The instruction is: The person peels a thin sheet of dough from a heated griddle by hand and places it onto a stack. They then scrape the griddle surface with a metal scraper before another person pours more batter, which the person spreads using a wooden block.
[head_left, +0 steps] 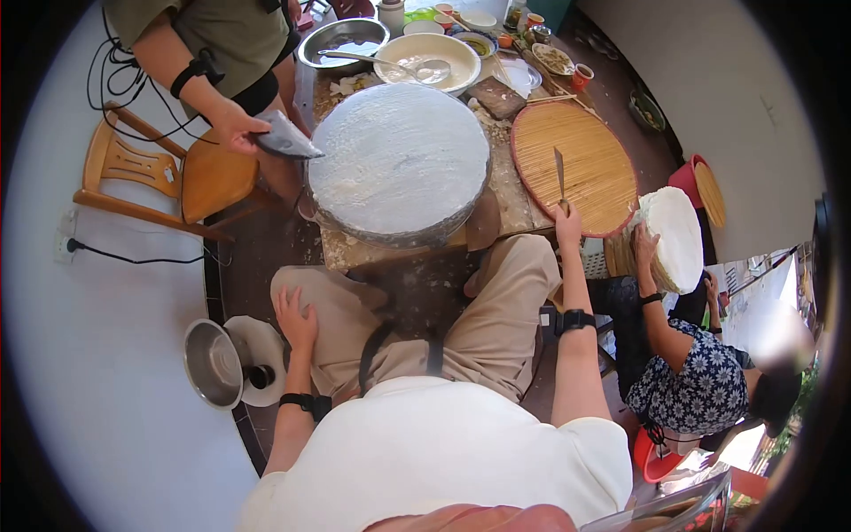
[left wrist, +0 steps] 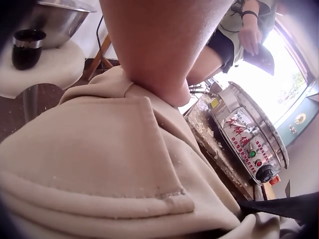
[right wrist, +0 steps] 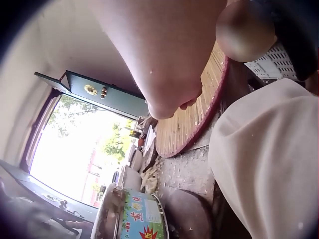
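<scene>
My left hand [head_left: 294, 321] lies on my left knee with its fingers spread, holding nothing. In the left wrist view the forearm hides most of it. My right hand [head_left: 567, 227] grips the handle of a long, narrow-bladed spatula [head_left: 559, 168], its blade pointing away over a round bamboo mat [head_left: 567, 142] with a red rim. Directly in front of me stands a big round electric griddle [head_left: 399, 164], its top coated with a white layer. Buttons and a dial show on the griddle's side panel [left wrist: 246, 144] in the left wrist view.
Behind the griddle are a batter bowl [head_left: 452, 53] with a ladle and a steel basin [head_left: 341, 44]. At left a standing person's hand [head_left: 238, 127] holds a dark flat object [head_left: 288, 137]. Another person at right holds a stack of white round sheets [head_left: 678, 235]. A chair [head_left: 213, 182] stands left.
</scene>
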`<state>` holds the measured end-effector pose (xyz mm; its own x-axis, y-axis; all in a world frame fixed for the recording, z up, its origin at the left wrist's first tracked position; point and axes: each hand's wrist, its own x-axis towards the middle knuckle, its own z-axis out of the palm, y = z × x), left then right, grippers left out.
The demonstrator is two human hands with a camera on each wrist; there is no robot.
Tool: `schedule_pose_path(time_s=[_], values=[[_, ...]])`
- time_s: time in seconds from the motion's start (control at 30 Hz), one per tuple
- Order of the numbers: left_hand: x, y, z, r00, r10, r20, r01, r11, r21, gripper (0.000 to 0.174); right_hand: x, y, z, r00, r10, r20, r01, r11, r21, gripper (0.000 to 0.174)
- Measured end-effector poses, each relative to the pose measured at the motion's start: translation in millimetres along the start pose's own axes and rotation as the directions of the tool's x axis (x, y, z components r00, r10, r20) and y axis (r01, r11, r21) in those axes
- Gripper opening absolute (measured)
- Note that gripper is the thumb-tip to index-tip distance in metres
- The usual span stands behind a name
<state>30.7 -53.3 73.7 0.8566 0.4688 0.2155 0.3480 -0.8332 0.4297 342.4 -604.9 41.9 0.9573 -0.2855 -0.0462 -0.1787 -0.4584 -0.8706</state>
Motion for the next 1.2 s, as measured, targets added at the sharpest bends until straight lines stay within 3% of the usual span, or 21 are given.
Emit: schedule_pose_path(time_s=[0.03,0.1,0.2,0.33,0.4,0.5,0.6,0.67,0.77,0.97,1.07,1.2], values=[[0.0,1.4,0.7,1.000,0.006,0.000,-0.006,1.000,0.002,0.049,0.1,-10.2,6.7,0.989,-0.069,-0.133,0.037,0.972,-0.233,0.033],[-0.7,3.7,1.8,1.000,-0.011,0.008,0.011,1.000,0.026,0.049,2.2,-23.0,14.3,0.958,-0.122,-0.261,-0.011,0.890,-0.456,0.031],[-1.4,5.0,1.6,1.000,-0.016,0.009,0.016,0.999,0.049,0.049,9.5,-20.1,21.4,0.943,-0.083,-0.322,-0.081,0.882,-0.464,0.028],[0.6,4.8,0.5,1.000,-0.011,0.015,0.010,0.999,0.052,0.049,17.7,-7.4,26.2,0.896,-0.245,-0.370,-0.054,0.768,-0.638,0.029],[3.3,6.8,0.7,1.000,0.005,0.022,-0.007,0.998,0.064,0.049,28.1,-14.1,25.7,0.872,-0.358,-0.335,0.029,0.720,-0.694,0.028],[8.7,13.4,-1.1,0.999,0.022,0.030,-0.025,0.996,0.086,0.049,56.4,-54.0,34.3,0.813,-0.553,-0.184,0.315,0.683,-0.659,0.018],[15.3,20.4,2.0,0.998,0.043,0.043,-0.048,0.993,0.107,0.050,95.8,-98.0,67.6,0.803,-0.595,-0.034,0.485,0.685,-0.543,0.005],[17.2,24.1,3.7,0.998,0.039,0.053,-0.046,0.992,0.120,0.050,117.8,-113.7,93.1,0.751,-0.656,0.067,0.581,0.610,-0.539,0.005],[22.3,30.2,3.7,0.998,0.021,0.062,-0.029,0.991,0.129,0.051,154.6,-106.5,128.4,0.672,-0.730,0.123,0.644,0.494,-0.584,0.002],[32.6,38.9,3.6,0.997,-0.023,0.071,0.012,0.990,0.142,0.050,195.0,-86.1,145.9,0.637,-0.719,0.278,0.722,0.429,-0.544,0.005],[37.7,40.8,3.2,0.996,-0.032,0.078,0.021,0.989,0.148,0.050,199.4,-89.0,150.6,0.672,-0.658,0.339,0.702,0.419,-0.576,0.008],[43.3,41.1,5.0,0.997,-0.032,0.073,0.020,0.988,0.156,0.050,205.9,-86.9,153.6,0.610,-0.707,0.358,0.728,0.323,-0.605,0.008]])
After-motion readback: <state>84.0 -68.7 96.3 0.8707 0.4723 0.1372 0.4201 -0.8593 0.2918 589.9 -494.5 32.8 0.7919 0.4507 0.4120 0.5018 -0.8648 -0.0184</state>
